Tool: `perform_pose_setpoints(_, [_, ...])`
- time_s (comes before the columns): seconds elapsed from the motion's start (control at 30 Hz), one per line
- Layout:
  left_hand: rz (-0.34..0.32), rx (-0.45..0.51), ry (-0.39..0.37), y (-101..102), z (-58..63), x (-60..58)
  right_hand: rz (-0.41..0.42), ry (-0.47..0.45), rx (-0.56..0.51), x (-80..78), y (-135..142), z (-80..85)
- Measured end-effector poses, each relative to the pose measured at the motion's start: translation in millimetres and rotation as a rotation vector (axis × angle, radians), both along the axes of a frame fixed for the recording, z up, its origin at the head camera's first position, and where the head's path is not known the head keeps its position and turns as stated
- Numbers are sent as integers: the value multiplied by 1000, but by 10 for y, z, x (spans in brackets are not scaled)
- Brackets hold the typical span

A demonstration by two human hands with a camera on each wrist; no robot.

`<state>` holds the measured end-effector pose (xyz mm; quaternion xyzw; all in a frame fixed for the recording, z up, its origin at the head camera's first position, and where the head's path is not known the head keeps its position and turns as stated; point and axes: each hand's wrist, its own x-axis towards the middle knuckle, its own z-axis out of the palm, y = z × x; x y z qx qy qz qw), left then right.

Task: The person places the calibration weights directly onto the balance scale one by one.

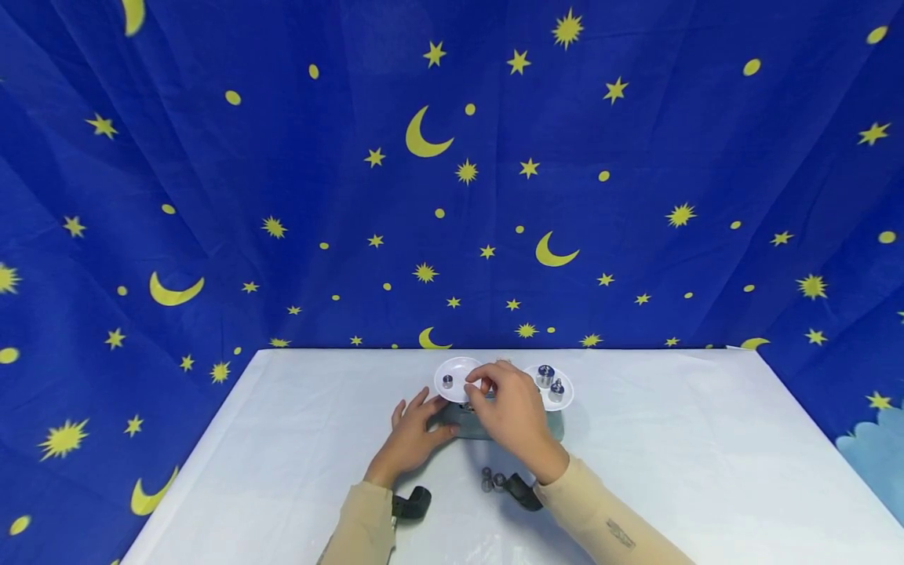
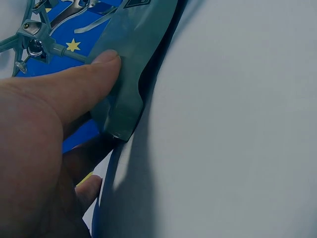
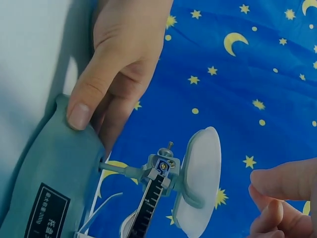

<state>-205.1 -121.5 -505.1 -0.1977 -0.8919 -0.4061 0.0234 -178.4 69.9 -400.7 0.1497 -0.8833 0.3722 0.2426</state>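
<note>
A balance scale with a green base (image 1: 480,424) stands at the middle of the table. My left hand (image 1: 413,435) grips the left end of this base, thumb on the front face (image 2: 115,84) and fingers behind. On the scale's left white pan (image 1: 459,366) sits one small metal weight (image 1: 447,381); its right white pan (image 1: 565,399) bears two larger weights (image 1: 545,375). My right hand (image 1: 519,408) hovers over the beam, bent thumb and forefinger beside the left pan's right edge. Nothing shows between those fingertips (image 3: 257,178). The right hand hides the scale's middle in the head view.
Several metal weights (image 1: 487,479) lie on the white table (image 1: 671,455) in front of the scale, near the right wrist. Black curved wrist mounts (image 1: 417,502) sit by both forearms. Behind the table hangs a blue curtain (image 1: 494,212) with yellow moons and stars.
</note>
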Motion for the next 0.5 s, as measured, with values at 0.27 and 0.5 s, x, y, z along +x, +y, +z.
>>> perform_pose_setpoints(0.27, [13, -2, -47, 18, 26, 16, 58, -49, -46, 95, 121, -57])
perform_pose_setpoints(0.5, [13, -1, -50, 16, 24, 11, 86, -105, -63, 187, 190, -92])
